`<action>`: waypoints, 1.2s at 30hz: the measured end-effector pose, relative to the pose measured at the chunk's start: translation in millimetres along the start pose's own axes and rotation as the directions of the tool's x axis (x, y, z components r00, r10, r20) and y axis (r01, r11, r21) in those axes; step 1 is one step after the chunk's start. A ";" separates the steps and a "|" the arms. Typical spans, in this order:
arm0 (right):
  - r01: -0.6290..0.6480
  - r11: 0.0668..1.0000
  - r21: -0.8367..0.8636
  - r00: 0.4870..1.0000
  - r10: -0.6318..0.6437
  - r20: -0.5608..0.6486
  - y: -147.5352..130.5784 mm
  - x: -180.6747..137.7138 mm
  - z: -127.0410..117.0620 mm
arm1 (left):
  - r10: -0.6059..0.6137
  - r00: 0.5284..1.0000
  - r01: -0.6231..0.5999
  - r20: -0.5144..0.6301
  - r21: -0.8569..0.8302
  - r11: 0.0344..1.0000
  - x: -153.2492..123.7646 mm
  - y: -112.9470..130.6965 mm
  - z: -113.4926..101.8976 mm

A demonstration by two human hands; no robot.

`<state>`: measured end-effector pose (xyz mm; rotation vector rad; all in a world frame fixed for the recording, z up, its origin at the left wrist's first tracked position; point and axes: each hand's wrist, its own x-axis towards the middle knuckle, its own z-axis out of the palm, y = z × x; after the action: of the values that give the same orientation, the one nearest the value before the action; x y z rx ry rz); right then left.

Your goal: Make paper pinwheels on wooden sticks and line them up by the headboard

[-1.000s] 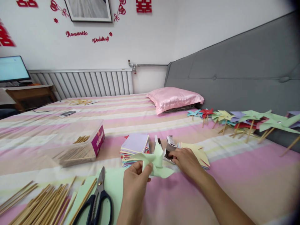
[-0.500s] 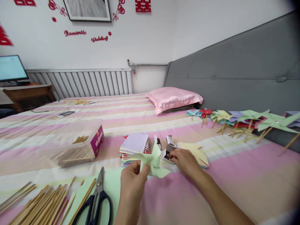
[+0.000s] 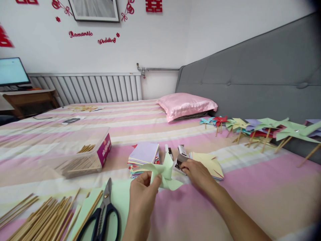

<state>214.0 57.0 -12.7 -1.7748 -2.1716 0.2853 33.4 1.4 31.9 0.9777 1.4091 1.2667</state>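
Note:
Pinched between the thumb and fingers of my left hand (image 3: pixel 145 189) is a pale green paper pinwheel (image 3: pixel 167 174), its blades folded in to the centre. My right hand (image 3: pixel 198 172) has its fingertips inside a small open box (image 3: pixel 180 162) holding small dark pieces. Those fingers are drawn together, and what they grip, if anything, is hidden. Just behind the pinwheel sits a stack of coloured paper squares (image 3: pixel 144 154), lilac on top. Cream cut paper sheets (image 3: pixel 207 164) lie partly behind my right hand.
Dark-handled scissors (image 3: pixel 106 207) rest on green paper (image 3: pixel 122 194), beside many wooden sticks (image 3: pixel 47 217). A clear plastic box (image 3: pixel 85 164) with more sticks stands at left. Finished pinwheels (image 3: pixel 268 124) line the grey headboard (image 3: pixel 250 80). A pink pillow (image 3: pixel 187 103) lies farther back.
Almost nothing differs. My right fingertips have shifted slightly within the small box, and my left hand still holds the pinwheel in nearly the same place.

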 end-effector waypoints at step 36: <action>0.037 0.970 0.239 0.997 -0.018 -0.081 3.2 0.9 -1.2 | 0.013 0.999 -0.016 0.042 0.066 0.998 4.0 -6.6 -2.7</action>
<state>217.2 58.5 -12.6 -1.5940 -2.0112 0.4444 30.1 3.8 24.8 1.0549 1.4226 1.2100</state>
